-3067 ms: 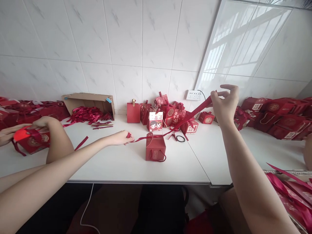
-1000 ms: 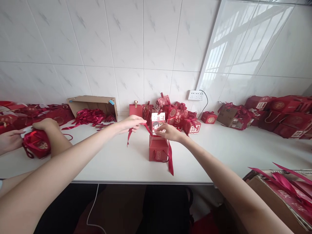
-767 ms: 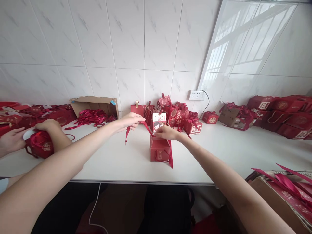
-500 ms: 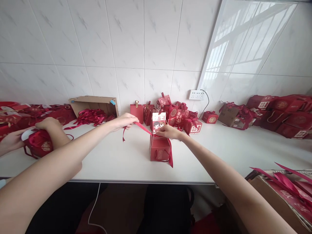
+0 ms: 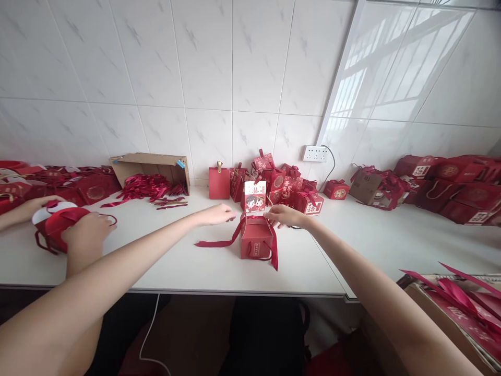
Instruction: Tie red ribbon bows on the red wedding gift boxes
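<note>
A red gift box with a rope handle stands upright on the white table in front of me, its top open. Behind its top rises a white and red panel with cartoon figures. A dark red ribbon runs out of the box, one end lying on the table at left, the other hanging down at right. My left hand hovers just left of the box top, fingers loosely bent, holding nothing visible. At the upper right edge of the box is my right hand, with its fingers bent and a little apart; contact is unclear.
At left a co-worker's hands hold another red box. A cardboard carton spills red ribbons. Finished red boxes crowd the wall. More boxes are stacked right, with a carton at lower right.
My left hand has let go of the ribbon, which has dropped onto the table, and has moved closer to the box. My right hand has shifted right, off the cartoon panel.
</note>
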Demonstrator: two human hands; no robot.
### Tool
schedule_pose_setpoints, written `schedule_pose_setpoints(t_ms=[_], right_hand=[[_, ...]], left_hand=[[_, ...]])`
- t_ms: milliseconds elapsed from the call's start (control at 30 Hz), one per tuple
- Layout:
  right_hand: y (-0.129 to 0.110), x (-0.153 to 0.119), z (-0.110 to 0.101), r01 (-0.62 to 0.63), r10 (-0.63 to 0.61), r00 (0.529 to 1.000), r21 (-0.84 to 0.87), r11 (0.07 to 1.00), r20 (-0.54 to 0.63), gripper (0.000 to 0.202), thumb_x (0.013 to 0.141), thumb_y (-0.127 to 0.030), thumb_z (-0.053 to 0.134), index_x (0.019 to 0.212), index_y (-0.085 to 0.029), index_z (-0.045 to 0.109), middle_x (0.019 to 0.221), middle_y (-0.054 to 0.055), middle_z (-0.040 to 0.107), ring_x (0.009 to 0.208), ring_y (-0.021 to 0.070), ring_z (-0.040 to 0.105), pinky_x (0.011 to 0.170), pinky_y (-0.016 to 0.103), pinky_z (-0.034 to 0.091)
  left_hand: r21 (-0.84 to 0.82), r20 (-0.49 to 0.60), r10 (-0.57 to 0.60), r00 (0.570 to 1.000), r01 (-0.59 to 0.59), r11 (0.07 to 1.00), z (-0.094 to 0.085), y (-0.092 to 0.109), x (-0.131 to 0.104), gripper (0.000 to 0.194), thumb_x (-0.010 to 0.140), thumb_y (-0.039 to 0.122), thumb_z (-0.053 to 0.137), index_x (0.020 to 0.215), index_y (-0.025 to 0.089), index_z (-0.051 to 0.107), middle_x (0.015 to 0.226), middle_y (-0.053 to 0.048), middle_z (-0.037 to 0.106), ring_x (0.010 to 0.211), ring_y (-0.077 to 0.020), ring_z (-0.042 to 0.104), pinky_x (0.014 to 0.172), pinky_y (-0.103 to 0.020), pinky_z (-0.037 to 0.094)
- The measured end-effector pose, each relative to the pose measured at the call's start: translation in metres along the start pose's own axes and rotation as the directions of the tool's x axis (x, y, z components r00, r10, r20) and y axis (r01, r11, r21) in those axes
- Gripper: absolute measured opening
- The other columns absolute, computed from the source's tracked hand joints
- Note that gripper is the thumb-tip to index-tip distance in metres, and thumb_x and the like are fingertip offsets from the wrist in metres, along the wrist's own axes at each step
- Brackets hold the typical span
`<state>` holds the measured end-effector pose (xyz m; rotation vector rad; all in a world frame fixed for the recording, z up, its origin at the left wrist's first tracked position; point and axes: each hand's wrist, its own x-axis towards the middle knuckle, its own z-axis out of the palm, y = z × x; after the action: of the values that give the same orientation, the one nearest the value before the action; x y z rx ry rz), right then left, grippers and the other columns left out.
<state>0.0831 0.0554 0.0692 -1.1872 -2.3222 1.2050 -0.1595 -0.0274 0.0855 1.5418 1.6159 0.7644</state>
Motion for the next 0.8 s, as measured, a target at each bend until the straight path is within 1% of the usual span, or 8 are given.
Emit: schedule_pose_setpoints(t_ms=[67, 167, 300, 400, 467, 533, 667, 800], right_hand=[[0.000, -0.001, 0.003, -0.023, 0.022, 0.999, 0.053, 0.998, 0.025, 0.037, 0.074, -0.052, 0.063, 0.071, -0.016, 0.055, 0.079, 0.006, 0.065, 0.072, 0.0158, 0.062, 0.056, 0.023, 0.050], [0.002, -0.003, 0.007, -0.057, 0.048, 0.996, 0.129, 0.990, 0.071, 0.040, 0.075, -0.056, 0.060, 0.074, -0.016, 0.055, 0.076, 0.006, 0.065, 0.068, 0.0148, 0.062, 0.056, 0.024, 0.050], [0.011, -0.005, 0.010, -0.048, 0.016, 0.991, 0.238, 0.970, 0.135, 0.039, 0.076, -0.055, 0.060, 0.075, -0.016, 0.055, 0.077, 0.004, 0.064, 0.071, 0.0127, 0.061, 0.062, 0.024, 0.052], [0.016, -0.006, 0.010, -0.034, -0.017, 0.986, 0.302, 0.953, 0.164, 0.035, 0.073, -0.048, 0.066, 0.071, -0.015, 0.055, 0.078, 0.002, 0.062, 0.072, 0.0115, 0.059, 0.066, 0.025, 0.052], [0.018, -0.006, 0.011, -0.033, -0.025, 0.985, 0.330, 0.944, 0.170, 0.032, 0.071, -0.044, 0.069, 0.069, -0.014, 0.057, 0.075, 0.002, 0.060, 0.071, 0.0109, 0.058, 0.066, 0.025, 0.051], [0.019, -0.005, 0.011, -0.028, -0.030, 0.987, 0.357, 0.934, 0.156, 0.030, 0.068, -0.041, 0.071, 0.067, -0.014, 0.058, 0.073, 0.001, 0.059, 0.070, 0.0107, 0.056, 0.068, 0.026, 0.051], [0.021, -0.004, 0.009, 0.019, -0.061, 0.994, 0.421, 0.907, 0.086, 0.028, 0.064, -0.037, 0.073, 0.063, -0.014, 0.056, 0.074, 0.001, 0.056, 0.073, 0.0113, 0.054, 0.072, 0.027, 0.049], [0.024, -0.004, 0.007, 0.075, -0.102, 0.994, 0.464, 0.883, 0.035, 0.030, 0.062, -0.039, 0.073, 0.060, -0.015, 0.053, 0.063, -0.002, 0.051, 0.062, 0.0088, 0.049, 0.062, 0.024, 0.043]], left_hand=[[-0.001, 0.063, -0.005, 0.998, 0.005, 1.000, 0.014, 0.000, 0.004, 0.026, 0.065, 0.043, 0.066, 0.064, 0.017, 0.065, 0.074, -0.004, 0.065, 0.075, -0.0179, 0.058, 0.064, -0.024, 0.039], [-0.018, 0.132, -0.038, 0.990, 0.041, 0.999, 0.026, 0.000, 0.006, 0.036, 0.064, 0.052, 0.067, 0.067, 0.016, 0.063, 0.076, -0.004, 0.063, 0.073, -0.0162, 0.057, 0.065, -0.024, 0.040], [-0.109, 0.198, -0.063, 0.978, 0.086, 0.990, 0.029, -0.002, 0.003, 0.052, 0.060, 0.064, 0.064, 0.074, 0.015, 0.060, 0.067, 0.000, 0.054, 0.059, -0.0121, 0.051, 0.062, -0.027, 0.041], [-0.180, 0.233, -0.051, 0.971, 0.094, 0.979, 0.028, -0.005, 0.000, 0.056, 0.059, 0.069, 0.061, 0.075, 0.015, 0.056, 0.057, 0.006, 0.041, 0.048, -0.0081, 0.039, 0.058, -0.028, 0.040], [-0.200, 0.255, -0.036, 0.966, 0.089, 0.976, 0.026, -0.006, -0.001, 0.054, 0.060, 0.068, 0.062, 0.072, 0.016, 0.054, 0.052, 0.009, 0.032, 0.044, -0.0057, 0.028, 0.054, -0.027, 0.037], [-0.198, 0.271, -0.014, 0.962, 0.070, 0.978, 0.023, -0.007, -0.001, 0.048, 0.061, 0.062, 0.067, 0.069, 0.016, 0.052, 0.051, 0.010, 0.028, 0.043, -0.0042, 0.022, 0.052, -0.025, 0.032], [-0.188, 0.267, 0.015, 0.963, 0.037, 0.981, 0.018, -0.008, 0.001, 0.043, 0.062, 0.052, 0.072, 0.062, 0.017, 0.047, 0.053, 0.009, 0.031, 0.044, -0.0035, 0.022, 0.048, -0.023, 0.023], [-0.185, 0.268, 0.005, 0.963, 0.046, 0.982, 0.017, -0.008, 0.001, 0.042, 0.064, 0.053, 0.069, 0.065, 0.017, 0.049, 0.059, 0.006, 0.038, 0.044, -0.0036, 0.024, 0.046, -0.023, 0.018]])
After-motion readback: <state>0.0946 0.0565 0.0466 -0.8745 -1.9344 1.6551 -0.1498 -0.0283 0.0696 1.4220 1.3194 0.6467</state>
